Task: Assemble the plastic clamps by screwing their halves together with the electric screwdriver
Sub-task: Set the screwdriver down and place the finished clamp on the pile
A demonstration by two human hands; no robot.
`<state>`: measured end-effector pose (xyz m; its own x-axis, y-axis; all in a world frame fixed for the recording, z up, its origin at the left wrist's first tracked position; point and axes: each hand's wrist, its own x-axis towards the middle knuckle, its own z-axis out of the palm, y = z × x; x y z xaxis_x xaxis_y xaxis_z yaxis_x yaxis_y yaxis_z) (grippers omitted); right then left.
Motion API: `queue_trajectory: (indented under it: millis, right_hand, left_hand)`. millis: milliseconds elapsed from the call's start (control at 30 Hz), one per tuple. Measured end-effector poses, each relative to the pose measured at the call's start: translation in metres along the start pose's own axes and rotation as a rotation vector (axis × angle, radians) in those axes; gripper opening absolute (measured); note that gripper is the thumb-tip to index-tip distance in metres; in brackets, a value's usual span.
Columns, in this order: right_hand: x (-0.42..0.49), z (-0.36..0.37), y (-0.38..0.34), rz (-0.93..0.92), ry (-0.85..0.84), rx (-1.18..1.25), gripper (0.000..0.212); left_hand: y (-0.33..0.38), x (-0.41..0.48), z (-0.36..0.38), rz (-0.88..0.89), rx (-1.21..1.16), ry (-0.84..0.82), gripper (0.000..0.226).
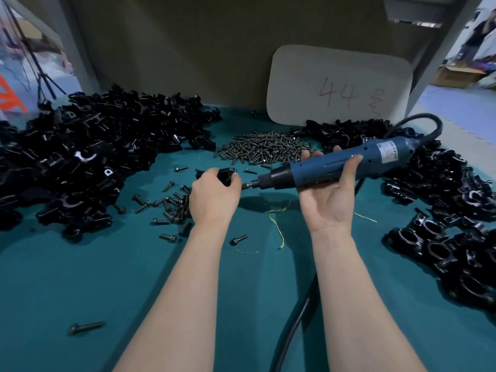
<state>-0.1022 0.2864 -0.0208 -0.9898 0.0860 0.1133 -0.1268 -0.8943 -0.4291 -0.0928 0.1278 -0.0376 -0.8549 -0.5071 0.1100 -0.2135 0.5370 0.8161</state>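
clamp [226,176] in left grip [213,196], screwdriver [338,164] in right grip [328,201]; teal mat [128,277], perhaps workshop [468,53] behind.

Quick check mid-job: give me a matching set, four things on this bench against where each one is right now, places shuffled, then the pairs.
1 blue electric screwdriver
2 black plastic clamp
3 heap of metal screws
4 white card marked 44

A leaning on the back wall
B gripped in the left hand
C loose on the green table mat
D held in the right hand

Pairs: 1-D, 2-B, 3-C, 4-A
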Motion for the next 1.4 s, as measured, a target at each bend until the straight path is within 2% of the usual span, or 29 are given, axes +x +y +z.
queue_trajectory:
  millis: [133, 267, 333, 400, 467, 533, 600, 700, 833, 900, 967, 1067, 1200, 1300, 1400]
  right_hand:
    - [0.002, 0.001, -0.01, -0.055, 0.081, 0.009, 0.034]
    - [0.005, -0.003, -0.016, -0.073, 0.317, -0.154, 0.044]
    - [0.007, -0.003, -0.013, -0.063, 0.386, -0.341, 0.05]
    - [0.007, -0.001, -0.008, -0.072, 0.37, -0.596, 0.069]
    - [0.004, 0.0, 0.001, -0.089, 0.332, -0.944, 0.079]
    - [0.0, -0.001, 0.008, -0.122, 0.311, -1.257, 0.072]
    - [-0.003, -0.002, 0.01, -0.117, 0.297, -1.468, 0.064]
    - [-0.008, -0.002, 0.009, -0.012, 0.333, -1.731, 0.062]
    - [-0.015, 0.002, 0.006, 0.044, 0.35, -1.823, 0.063]
    - [-0.012, 0.005, -0.003, 0.046, 0.344, -1.845, 0.055]
    - [-0.008, 0.006, -0.021, 0.029, 0.373, -1.792, 0.045]
    - [-0.01, 0.001, -0.056, -0.103, 0.486, -1.631, 0.041]
    - [-0.025, -0.011, -0.092, -0.244, 0.589, -1.495, 0.036]
    - [-0.035, -0.023, -0.104, -0.183, 0.572, -1.524, 0.033]
    - [-0.04, -0.029, -0.108, -0.131, 0.583, -1.565, 0.031]
  left_hand:
    - [0.001, 0.001, -0.007, -0.061, 0.119, -0.022, 0.032]
    - [0.002, 0.002, -0.008, 0.002, -0.062, -0.016, 0.029]
    - [0.005, -0.001, -0.004, 0.03, -0.192, -0.03, 0.03]
    - [0.008, -0.004, 0.0, 0.066, -0.28, -0.045, 0.027]
    - [0.009, -0.006, 0.003, 0.12, -0.305, -0.057, 0.024]
    - [0.011, -0.009, 0.004, 0.171, -0.313, -0.062, 0.024]
    - [0.014, -0.013, 0.004, 0.207, -0.333, -0.04, 0.025]
    - [0.02, -0.021, 0.007, 0.26, -0.351, -0.01, 0.025]
    - [0.037, -0.033, 0.021, 0.331, -0.359, -0.086, 0.021]
    - [0.053, -0.041, 0.028, 0.361, -0.346, -0.125, 0.022]
    - [0.071, -0.049, 0.037, 0.414, -0.323, -0.15, 0.025]
    - [0.097, -0.067, 0.056, 0.504, -0.263, -0.234, 0.035]
    - [0.119, -0.096, 0.091, 0.601, -0.032, -0.435, 0.042]
    - [0.121, -0.11, 0.111, 0.659, 0.251, -0.526, 0.045]
    - [0.119, -0.115, 0.116, 0.67, 0.388, -0.58, 0.043]
